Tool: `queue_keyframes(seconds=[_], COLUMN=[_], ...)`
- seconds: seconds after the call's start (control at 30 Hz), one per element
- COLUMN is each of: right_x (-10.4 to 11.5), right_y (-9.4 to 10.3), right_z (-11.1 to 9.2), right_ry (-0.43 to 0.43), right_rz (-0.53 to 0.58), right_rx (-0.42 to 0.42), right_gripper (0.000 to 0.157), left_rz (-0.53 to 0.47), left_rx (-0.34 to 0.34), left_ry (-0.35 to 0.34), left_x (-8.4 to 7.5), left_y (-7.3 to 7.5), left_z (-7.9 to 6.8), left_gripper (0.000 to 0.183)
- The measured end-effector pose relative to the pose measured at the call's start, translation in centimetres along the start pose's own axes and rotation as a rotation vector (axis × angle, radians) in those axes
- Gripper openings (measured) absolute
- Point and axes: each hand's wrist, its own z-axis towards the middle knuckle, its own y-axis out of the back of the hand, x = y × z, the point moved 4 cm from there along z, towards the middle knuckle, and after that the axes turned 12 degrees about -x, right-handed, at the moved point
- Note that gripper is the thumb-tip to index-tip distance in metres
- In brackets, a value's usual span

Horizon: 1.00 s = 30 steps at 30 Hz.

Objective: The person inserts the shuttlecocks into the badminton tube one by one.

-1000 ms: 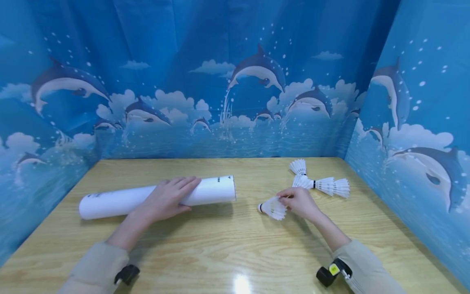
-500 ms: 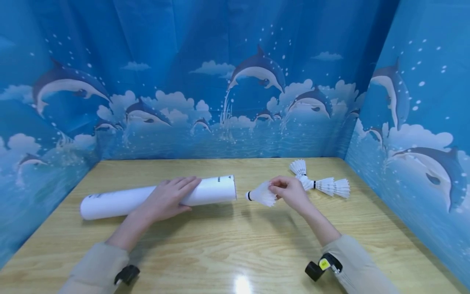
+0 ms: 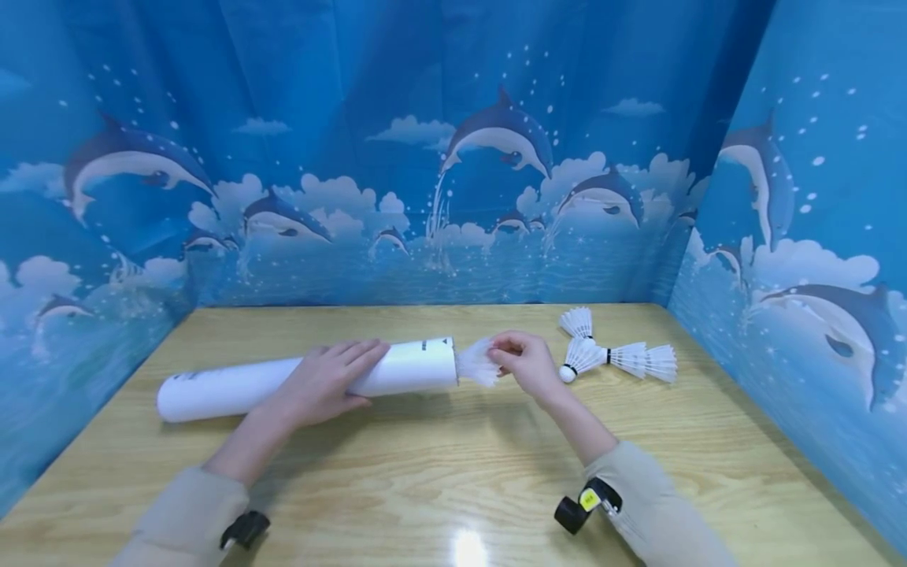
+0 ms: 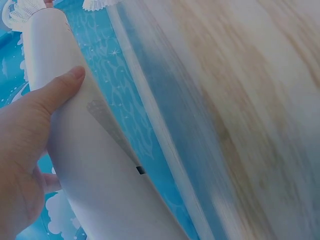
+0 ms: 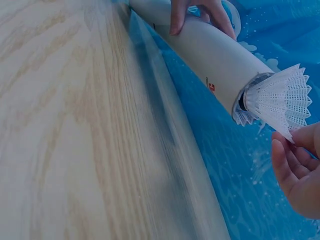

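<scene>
A long white shuttlecock tube (image 3: 418,368) lies on its side, its open end facing right. My left hand (image 3: 322,378) grips it around the middle; in the left wrist view the thumb (image 4: 67,89) lies along one side and the other fingers reach round the far side. My right hand (image 3: 526,364) pinches the feathery rim of a white shuttlecock (image 5: 282,95) between thumb and fingertips. The shuttlecock's cork end is inside the tube's mouth (image 5: 237,102), with its black band at the opening and the flared skirt outside.
Several white shuttlecocks lie to the right on the wooden table (image 3: 425,488): one (image 3: 576,321) at the back, one (image 3: 583,358) in front of it, and a nested stack (image 3: 641,361) pointing right. A blue dolphin-print curtain (image 3: 397,157) surrounds the table's back and sides.
My right hand has carried the shuttlecock left and up from the table to the tube's open end, and its cork has entered. My left hand and the tube have barely moved.
</scene>
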Motion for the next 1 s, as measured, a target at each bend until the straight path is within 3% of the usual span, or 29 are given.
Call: queue_keyframes(seconds=[0.3,0.6,1.0], right_x=[0.0,0.1,-0.1], right_y=[-1.5,-1.7,-2.4], right_z=[0.0,-0.3,0.0], right_ry=[-0.012,0.03,-0.051], right_rz=[-0.004,-0.122,-0.122], right_rx=[-0.056,-0.095,-0.093], right_gripper=[0.01,0.007,0.008], left_rz=[0.004,0.002,-0.002], left_rx=[-0.011,0.001,-0.004], left_ry=[-0.007,-0.001,-0.01], left_x=[0.0,0.0,-0.2], left_y=[0.0,-0.1,-0.1], left_z=[0.0,-0.1,0.1], left_gripper=[0.089,0.089,0.089])
